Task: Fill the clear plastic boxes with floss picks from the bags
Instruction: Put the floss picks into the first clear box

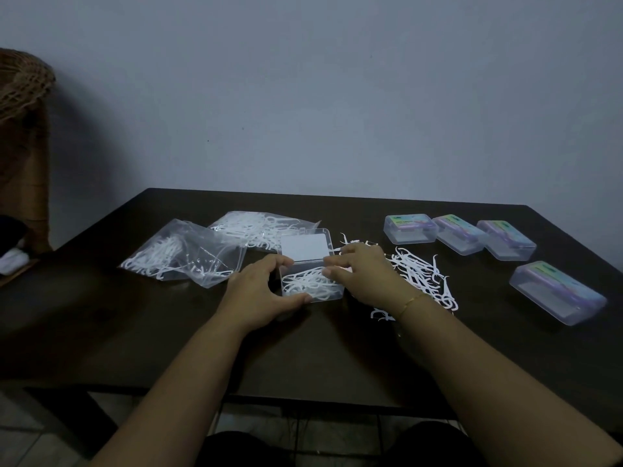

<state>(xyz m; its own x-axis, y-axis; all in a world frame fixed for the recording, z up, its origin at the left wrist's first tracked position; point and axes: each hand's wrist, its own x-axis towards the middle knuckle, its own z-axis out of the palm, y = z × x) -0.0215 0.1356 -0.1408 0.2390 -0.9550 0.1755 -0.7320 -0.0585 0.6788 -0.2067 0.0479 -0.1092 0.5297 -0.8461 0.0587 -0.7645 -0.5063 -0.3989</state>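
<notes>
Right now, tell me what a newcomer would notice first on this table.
Both hands at the centre: the left hand grips the open clear box of floss picks, the right hand at its other side. Loose picks lie scattered right of it, two bags to the left, four closed boxes far right.

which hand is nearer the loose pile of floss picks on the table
Right. The right hand lies over the loose pile's near edge, fingers at the open box; the left hand is across that box.
</notes>
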